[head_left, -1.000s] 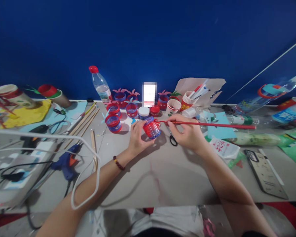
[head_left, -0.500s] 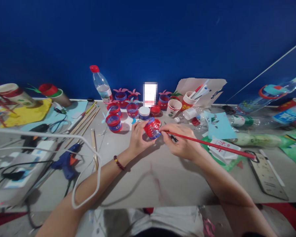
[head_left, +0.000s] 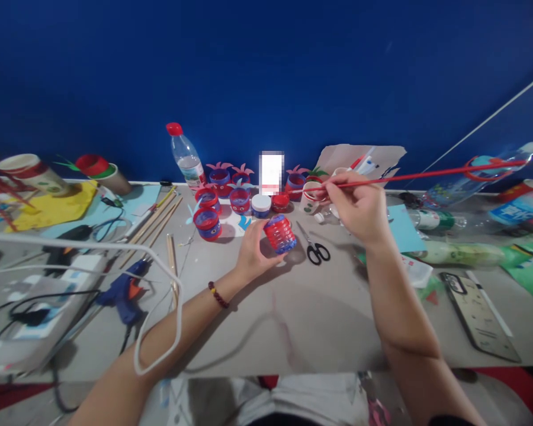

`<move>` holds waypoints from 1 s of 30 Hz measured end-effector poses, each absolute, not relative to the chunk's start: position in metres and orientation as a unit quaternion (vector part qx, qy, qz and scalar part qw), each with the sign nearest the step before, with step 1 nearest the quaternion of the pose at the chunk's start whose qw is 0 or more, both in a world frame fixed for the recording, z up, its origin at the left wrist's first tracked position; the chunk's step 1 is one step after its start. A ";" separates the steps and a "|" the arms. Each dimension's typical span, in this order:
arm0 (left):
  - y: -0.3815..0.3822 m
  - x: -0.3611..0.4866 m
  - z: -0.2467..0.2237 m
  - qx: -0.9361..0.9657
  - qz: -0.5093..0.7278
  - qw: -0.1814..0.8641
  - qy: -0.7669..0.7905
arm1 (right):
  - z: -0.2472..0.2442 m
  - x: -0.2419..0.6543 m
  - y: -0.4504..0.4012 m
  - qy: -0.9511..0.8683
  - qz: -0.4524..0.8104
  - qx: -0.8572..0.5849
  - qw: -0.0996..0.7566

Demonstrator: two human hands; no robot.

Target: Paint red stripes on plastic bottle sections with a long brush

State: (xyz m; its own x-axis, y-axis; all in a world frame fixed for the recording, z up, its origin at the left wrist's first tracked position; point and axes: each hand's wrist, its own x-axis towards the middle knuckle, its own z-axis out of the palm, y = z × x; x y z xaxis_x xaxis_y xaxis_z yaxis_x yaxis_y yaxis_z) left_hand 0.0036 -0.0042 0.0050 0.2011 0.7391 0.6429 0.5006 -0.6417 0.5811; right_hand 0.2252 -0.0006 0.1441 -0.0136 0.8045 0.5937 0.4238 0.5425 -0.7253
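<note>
My left hand [head_left: 252,253] is closed around a cut plastic bottle piece [head_left: 279,234], tilted above the table, with red paint round its middle and blue at both ends. In my right hand [head_left: 359,204] is a long red paintbrush [head_left: 408,177], its tip at the small red paint jar [head_left: 280,202]. The white-lidded paint jar [head_left: 261,205] stands just left of that one. Beneath my right hand, black-handled scissors [head_left: 316,251] lie on the table. Several red and blue painted cups [head_left: 207,223] with paper leaves are grouped to the left of the jars.
A red-capped bottle [head_left: 185,155] stands near the blue wall. On the left are a glue gun [head_left: 124,290], wooden sticks [head_left: 153,228] and a power strip [head_left: 71,296] with a looping white cable. Plastic bottles [head_left: 439,219] and a phone [head_left: 477,319] lie on the right.
My right hand has moved up and away from the bottle piece, bringing the brush to the red paint jar. The scissors have come into fuller view. My left hand still holds the bottle piece.
</note>
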 end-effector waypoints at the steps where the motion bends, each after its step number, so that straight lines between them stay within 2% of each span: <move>1: -0.004 0.003 0.005 0.765 0.482 0.132 0.406 | 0.141 0.228 0.013 -0.681 0.169 -0.460 0.544; 9: -0.001 0.002 0.000 0.772 0.481 0.140 0.392 | 0.119 0.215 0.091 -0.693 0.083 -0.550 0.459; 22: 0.000 0.003 -0.002 0.774 0.476 0.153 0.389 | 0.090 0.212 0.106 -0.722 0.062 -0.598 0.341; 30: 0.001 0.002 -0.001 0.776 0.466 0.154 0.395 | 0.087 0.207 0.107 -0.734 0.029 -0.608 0.301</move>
State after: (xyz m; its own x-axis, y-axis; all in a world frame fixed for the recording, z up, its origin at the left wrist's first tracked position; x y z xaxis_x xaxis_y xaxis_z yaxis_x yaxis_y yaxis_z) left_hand 0.0023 0.0011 -0.0005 0.2530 0.7569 0.6025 0.4700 -0.6405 0.6074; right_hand 0.2072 0.1074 0.0869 -0.0787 0.9103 0.4064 0.8748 0.2586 -0.4098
